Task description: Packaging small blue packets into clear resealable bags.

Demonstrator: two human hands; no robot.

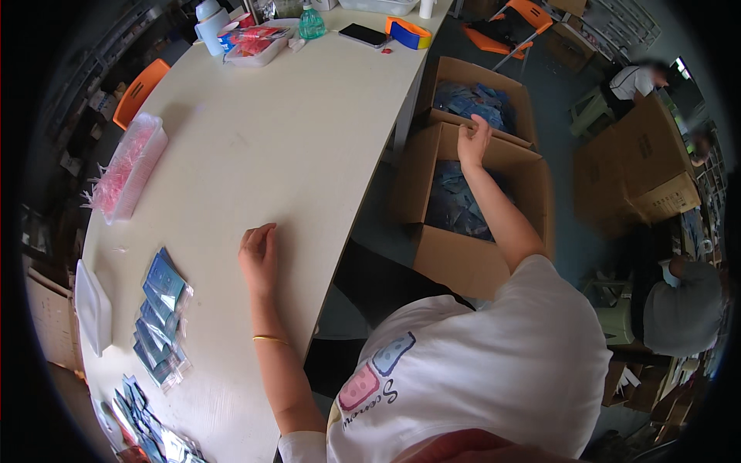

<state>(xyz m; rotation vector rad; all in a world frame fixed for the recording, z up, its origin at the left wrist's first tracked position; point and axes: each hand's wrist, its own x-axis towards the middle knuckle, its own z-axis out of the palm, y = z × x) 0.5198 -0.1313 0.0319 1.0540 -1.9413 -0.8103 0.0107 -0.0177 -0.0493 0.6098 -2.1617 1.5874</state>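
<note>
My left hand (258,255) rests at the table's right-hand part, its fingers curled in and nothing visible in them. A gold bangle circles that wrist. My right hand (474,143) is raised over the near open carton (424,177), fingers loosely apart, holding nothing that I can see. Blue flat packets (457,202) lie inside this carton. To the left of my left hand, a fanned row of blue packets in clear plastic sleeves (160,316) lies on the white table (231,170). More small packets (147,424) are piled at the near left corner.
A second carton (521,100) of blue packets stands behind the first. Along the table's left edge are a bin of pink strips (127,166) and a white tray (93,309). A phone (363,35), spray bottle (311,23) and blue jug (210,27) stand far back. People sit at right.
</note>
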